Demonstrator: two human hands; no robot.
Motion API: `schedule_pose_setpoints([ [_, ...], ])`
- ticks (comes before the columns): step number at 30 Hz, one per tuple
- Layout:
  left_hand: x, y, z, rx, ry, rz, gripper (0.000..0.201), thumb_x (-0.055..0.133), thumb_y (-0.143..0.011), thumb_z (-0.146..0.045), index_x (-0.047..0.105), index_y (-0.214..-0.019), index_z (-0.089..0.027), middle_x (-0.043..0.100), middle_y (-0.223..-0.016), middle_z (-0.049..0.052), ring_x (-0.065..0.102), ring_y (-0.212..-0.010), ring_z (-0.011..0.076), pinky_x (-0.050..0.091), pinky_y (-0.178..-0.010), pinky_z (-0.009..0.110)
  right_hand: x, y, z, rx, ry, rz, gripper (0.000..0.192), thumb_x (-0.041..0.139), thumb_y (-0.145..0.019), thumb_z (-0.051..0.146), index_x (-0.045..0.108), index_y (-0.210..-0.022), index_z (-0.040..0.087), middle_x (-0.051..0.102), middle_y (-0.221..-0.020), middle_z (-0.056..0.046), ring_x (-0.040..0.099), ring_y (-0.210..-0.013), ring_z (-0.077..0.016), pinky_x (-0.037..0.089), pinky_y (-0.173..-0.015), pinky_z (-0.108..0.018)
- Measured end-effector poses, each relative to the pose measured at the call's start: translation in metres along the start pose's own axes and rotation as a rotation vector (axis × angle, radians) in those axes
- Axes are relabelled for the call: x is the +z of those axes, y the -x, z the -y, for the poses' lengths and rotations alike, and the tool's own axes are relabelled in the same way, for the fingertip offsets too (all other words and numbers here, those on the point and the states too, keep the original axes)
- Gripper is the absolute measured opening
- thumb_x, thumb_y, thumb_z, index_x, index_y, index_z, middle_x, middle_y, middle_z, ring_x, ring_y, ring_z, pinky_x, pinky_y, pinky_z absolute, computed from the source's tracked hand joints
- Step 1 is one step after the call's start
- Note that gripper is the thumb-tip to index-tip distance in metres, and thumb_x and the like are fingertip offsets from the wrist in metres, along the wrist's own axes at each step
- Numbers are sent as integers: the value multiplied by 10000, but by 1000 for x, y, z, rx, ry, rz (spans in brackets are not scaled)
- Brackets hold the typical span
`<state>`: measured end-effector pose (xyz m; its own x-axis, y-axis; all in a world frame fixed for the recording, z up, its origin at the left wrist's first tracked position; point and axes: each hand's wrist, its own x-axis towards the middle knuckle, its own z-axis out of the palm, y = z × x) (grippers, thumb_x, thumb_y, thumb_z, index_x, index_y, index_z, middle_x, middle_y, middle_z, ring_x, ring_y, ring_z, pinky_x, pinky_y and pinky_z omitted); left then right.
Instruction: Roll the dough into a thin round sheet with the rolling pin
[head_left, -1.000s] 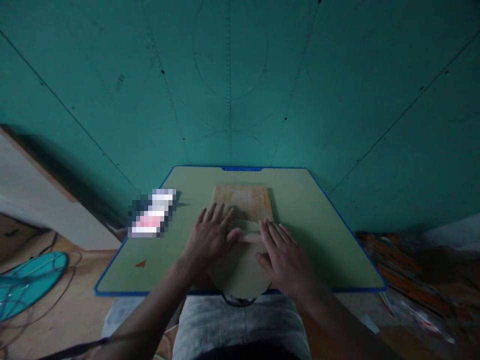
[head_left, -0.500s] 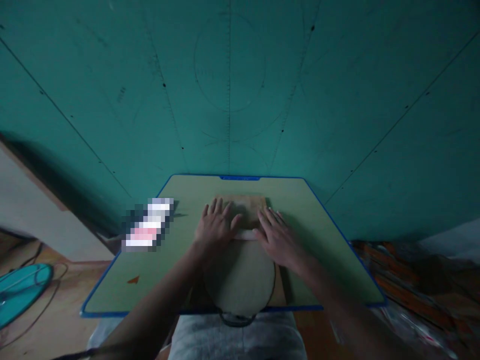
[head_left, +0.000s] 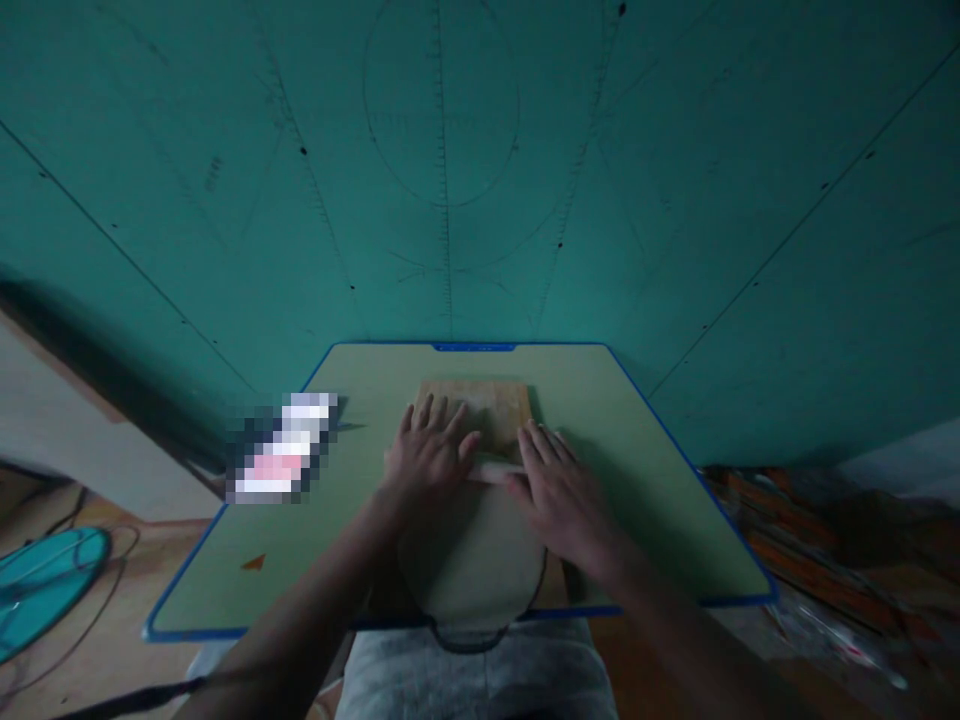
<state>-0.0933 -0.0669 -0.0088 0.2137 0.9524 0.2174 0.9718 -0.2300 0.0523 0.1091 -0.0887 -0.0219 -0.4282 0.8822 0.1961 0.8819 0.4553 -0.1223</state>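
A round, pale sheet of dough (head_left: pixel 474 560) lies over a wooden board (head_left: pixel 480 395), its near side reaching the table's front edge. Across the far part of the sheet runs a light rolling pin (head_left: pixel 496 470), whose middle shows between my hands. My left hand (head_left: pixel 429 455) presses flat on the pin's left part, fingers spread and pointing away from me. On the pin's right part rests my right hand (head_left: pixel 562 485), palm down with its fingers stretched out. Both palms hide the ends of the pin.
The board stands on a small table (head_left: pixel 637 450) with a blue rim. A blurred-out item (head_left: pixel 281 450) lies at its left edge, near a small orange triangle (head_left: pixel 253 563). A green wall (head_left: pixel 480 270) rises behind; a turquoise round object (head_left: pixel 52 585) is at lower left.
The view has shifted slightly. The rolling pin now slants a little, its right side nearer me, and my right hand has come slightly closer. My left hand keeps its flat pose.
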Motion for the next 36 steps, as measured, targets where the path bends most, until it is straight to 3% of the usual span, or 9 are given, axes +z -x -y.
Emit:
schedule_pose_setpoints([
  [5, 0, -45, -1, -134, 19, 123, 638, 306, -1035, -543, 456, -1491, -123, 424, -1557, 204, 317, -1482, 373, 296, -1163, 545, -6, -55, -21, 85, 29, 118, 633, 300, -1048, 469, 463, -1481, 37, 387, -1571, -237, 331, -1486, -318, 206, -1225, -514],
  [9, -6, -35, -4, -168, 13, 97, 648, 292, -1031, -555, 460, -1485, -124, 439, -1546, 210, 315, -1479, 389, 291, -1155, 582, -12, -51, -18, 86, 49, 136, 585, 316, -1050, 455, 490, -1471, 88, 396, -1576, -208, 310, -1496, -316, 211, -1219, -529],
  [13, -9, 37, -15, -22, -4, 29, 575, 374, -1013, -544, 517, -1441, -187, 525, -1486, 176, 439, -1405, 386, 373, -1104, 619, -11, 5, -8, -32, 32, 22, 599, 348, -1039, 480, 470, -1487, 102, 412, -1576, -177, 319, -1489, -330, 243, -1212, -556],
  [16, -8, 108, -29, 151, -9, -96, 566, 508, -967, -451, 486, -1452, -161, 526, -1489, 162, 487, -1369, 335, 442, -1094, 501, -8, 46, -6, -111, -3, -55, 585, 375, -1033, 471, 445, -1505, 133, 403, -1587, -157, 317, -1491, -312, 287, -1200, -558],
  [19, -9, 156, -46, 282, -17, -216, 683, 545, -912, -382, 394, -1505, -79, 510, -1492, 205, 508, -1353, 328, 508, -1034, 430, -9, 57, -6, -146, -41, -79, 546, 392, -1030, 430, 468, -1487, 141, 396, -1590, -168, 296, -1499, -304, 317, -1187, -567],
  [23, -13, 170, -61, 261, -27, -272, 649, 508, -871, -260, 431, -1475, -34, 549, -1460, 196, 545, -1330, 305, 556, -981, 383, -11, 30, 7, -251, -79, -16, 540, 435, -1011, 397, 487, -1474, 123, 438, -1562, -176, 299, -1494, -321, 303, -1194, -577],
  [26, -14, 169, -59, 195, -25, -243, 635, 463, -866, -158, 420, -1489, -48, 519, -1496, 156, 532, -1351, 280, 559, -997, 362, -9, 1, 26, -320, -103, 35, 534, 433, -1004, 356, 478, -1485, 127, 447, -1556, -174, 305, -1491, -312, 270, -1207, -578],
  [31, -9, 182, -33, 70, 44, -184, 598, 427, -966, -156, 321, -1548, -66, 495, -1514, 158, 459, -1412, 293, 523, -1072, 422, -8, -48, 68, -442, -131, 155, 533, 398, -1027, 376, 455, -1506, 149, 408, -1587, -145, 303, -1496, -273, 177, -1246, -512],
  [36, 0, 188, -6, -102, 153, -243, 578, 419, -1018, -223, 284, -1576, -153, 510, -1504, 158, 430, -1427, 295, 482, -1112, 485, 2, -90, 108, -435, -156, 235, 534, 386, -1040, 405, 423, -1523, 179, 424, -1584, -118, 313, -1494, -246, 153, -1246, -500],
])
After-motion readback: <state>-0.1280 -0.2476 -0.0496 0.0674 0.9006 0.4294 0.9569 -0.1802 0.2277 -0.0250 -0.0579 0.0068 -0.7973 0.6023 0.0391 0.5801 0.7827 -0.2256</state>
